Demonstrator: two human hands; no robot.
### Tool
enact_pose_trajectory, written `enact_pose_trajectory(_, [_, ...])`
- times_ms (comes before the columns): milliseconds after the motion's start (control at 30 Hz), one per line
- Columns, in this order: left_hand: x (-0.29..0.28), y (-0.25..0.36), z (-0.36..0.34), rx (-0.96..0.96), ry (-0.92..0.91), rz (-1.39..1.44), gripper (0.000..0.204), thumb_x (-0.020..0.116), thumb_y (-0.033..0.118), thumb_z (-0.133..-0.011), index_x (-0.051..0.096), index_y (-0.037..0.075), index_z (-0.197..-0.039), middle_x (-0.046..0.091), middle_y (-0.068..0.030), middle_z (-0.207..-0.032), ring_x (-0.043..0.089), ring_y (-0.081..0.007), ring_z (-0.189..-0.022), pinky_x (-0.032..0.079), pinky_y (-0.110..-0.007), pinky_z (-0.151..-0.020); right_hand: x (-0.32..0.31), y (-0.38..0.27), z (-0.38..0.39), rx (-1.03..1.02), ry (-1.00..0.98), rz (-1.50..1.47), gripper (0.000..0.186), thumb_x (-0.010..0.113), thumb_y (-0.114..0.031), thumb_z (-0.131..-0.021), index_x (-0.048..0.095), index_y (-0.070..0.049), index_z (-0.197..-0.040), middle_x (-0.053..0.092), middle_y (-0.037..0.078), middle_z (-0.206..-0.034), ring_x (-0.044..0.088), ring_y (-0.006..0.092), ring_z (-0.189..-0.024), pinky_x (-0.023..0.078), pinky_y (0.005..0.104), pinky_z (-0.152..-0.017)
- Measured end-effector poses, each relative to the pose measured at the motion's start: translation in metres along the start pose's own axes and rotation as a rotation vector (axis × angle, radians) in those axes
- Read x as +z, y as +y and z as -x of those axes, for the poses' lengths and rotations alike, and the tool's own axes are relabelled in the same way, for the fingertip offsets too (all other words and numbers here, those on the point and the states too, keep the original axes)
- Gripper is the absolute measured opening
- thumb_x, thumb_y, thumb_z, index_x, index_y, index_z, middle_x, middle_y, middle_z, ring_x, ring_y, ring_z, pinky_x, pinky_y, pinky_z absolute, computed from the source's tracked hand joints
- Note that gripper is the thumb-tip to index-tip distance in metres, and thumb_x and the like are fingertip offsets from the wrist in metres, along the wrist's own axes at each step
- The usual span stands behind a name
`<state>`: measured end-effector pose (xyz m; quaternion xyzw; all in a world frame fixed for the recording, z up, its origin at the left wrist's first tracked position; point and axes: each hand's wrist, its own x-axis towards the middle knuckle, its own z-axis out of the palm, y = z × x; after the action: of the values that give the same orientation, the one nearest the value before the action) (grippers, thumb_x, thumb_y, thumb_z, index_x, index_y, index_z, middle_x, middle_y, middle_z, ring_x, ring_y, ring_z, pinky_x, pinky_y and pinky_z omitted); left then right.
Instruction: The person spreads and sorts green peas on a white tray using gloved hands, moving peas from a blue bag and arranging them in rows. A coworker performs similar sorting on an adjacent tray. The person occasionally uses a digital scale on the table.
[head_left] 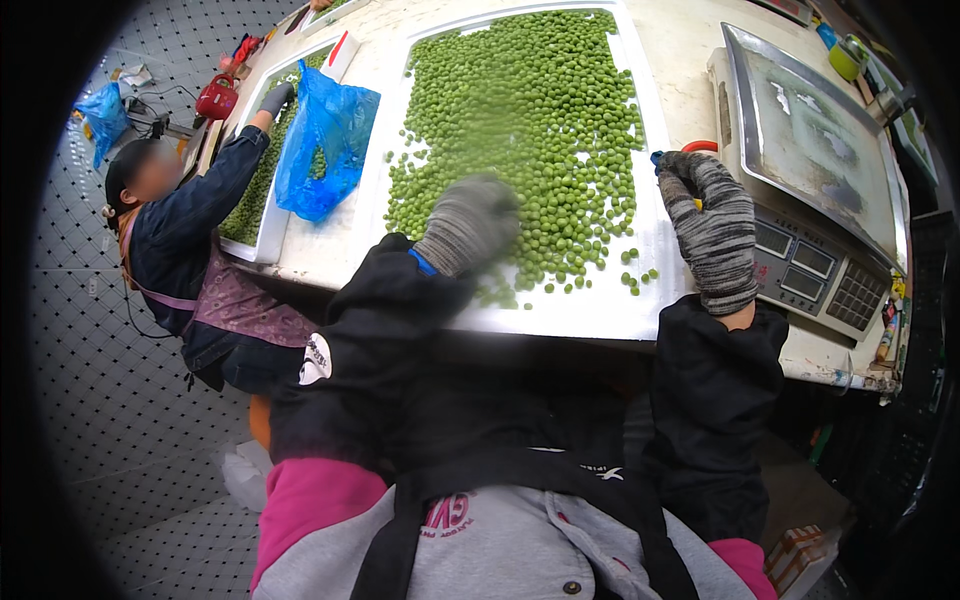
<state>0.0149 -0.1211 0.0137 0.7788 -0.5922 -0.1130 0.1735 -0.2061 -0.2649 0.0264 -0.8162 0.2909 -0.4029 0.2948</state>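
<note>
A white foam tray (650, 110) full of loose green peas (540, 110) lies on the table in front of me. My left hand (470, 222), in a grey knitted glove, is over the near left part of the peas. Motion smears its fingers, and some peas around it are blurred too. At the tray's right rim is my right hand (712, 230), also gloved. Its fingers are curled together, with a small blue bit at their tips that I cannot make out. A red curved piece (700, 147) shows just behind this hand.
Right of the tray stands a weighing scale (815, 130) with a metal pan and keypad. A blue plastic bag (325, 140) lies to the left, over a second tray (268, 235) of peas. There a co-worker (190, 230) reaches in with a gloved hand (277, 98).
</note>
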Motion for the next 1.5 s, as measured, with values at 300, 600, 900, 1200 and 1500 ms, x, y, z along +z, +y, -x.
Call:
enact_pose_trajectory(300, [-0.002,0.030,0.020,-0.195,0.092,0.506,0.013,0.066,0.011,-0.077,0.063,-0.001,-0.079,0.061,-0.0047,-0.065,0.055,-0.0098,-0.059,0.046,-0.026,-0.057,0.051,-0.035,0.024,-0.057,-0.349,-0.211,0.030,0.068,-0.013,-0.074,0.061,-0.003,-0.101,0.063,0.012,-0.091,0.060,0.0252,-0.083,0.048,0.0330,-0.074])
enact_pose_trajectory(600, [-0.012,0.042,0.022,-0.389,-0.078,0.705,0.018,0.063,0.017,-0.083,0.063,-0.001,-0.081,0.061,-0.0004,-0.066,0.050,-0.0043,-0.057,0.041,-0.021,-0.052,0.065,-0.033,0.027,0.076,-0.411,-0.295,0.024,0.066,-0.010,-0.075,0.065,-0.002,-0.097,0.065,0.012,-0.086,0.060,0.0248,-0.080,0.047,0.0321,-0.074])
enact_pose_trajectory(900, [-0.014,0.042,0.024,-0.447,-0.101,0.826,0.021,0.063,0.020,-0.083,0.065,-0.001,-0.084,0.063,-0.0023,-0.068,0.053,-0.0060,-0.058,0.043,-0.022,-0.053,0.070,-0.027,0.030,0.279,-0.443,-0.546,0.025,0.063,-0.008,-0.078,0.064,0.000,-0.102,0.067,0.012,-0.091,0.061,0.0171,-0.080,0.048,0.0276,-0.074])
enact_pose_trajectory(1200, [-0.008,0.041,0.023,-0.493,-0.102,0.980,0.020,0.064,0.020,-0.082,0.065,0.000,-0.081,0.061,-0.0023,-0.067,0.052,-0.0064,-0.056,0.041,-0.021,-0.050,0.068,-0.027,0.031,0.291,-0.409,-0.591,0.025,0.063,-0.011,-0.077,0.065,-0.003,-0.101,0.066,0.013,-0.090,0.061,0.0218,-0.081,0.047,0.0305,-0.074])
enact_pose_trajectory(1500, [-0.009,0.050,0.025,-0.508,-0.071,1.152,0.019,0.063,0.018,-0.083,0.063,-0.001,-0.081,0.058,-0.0014,-0.066,0.049,-0.0072,-0.059,0.040,-0.025,-0.051,0.068,-0.029,0.033,0.268,-0.382,-0.515,0.024,0.067,-0.008,-0.076,0.066,0.001,-0.099,0.067,0.011,-0.089,0.061,0.0159,-0.079,0.048,0.0265,-0.074])
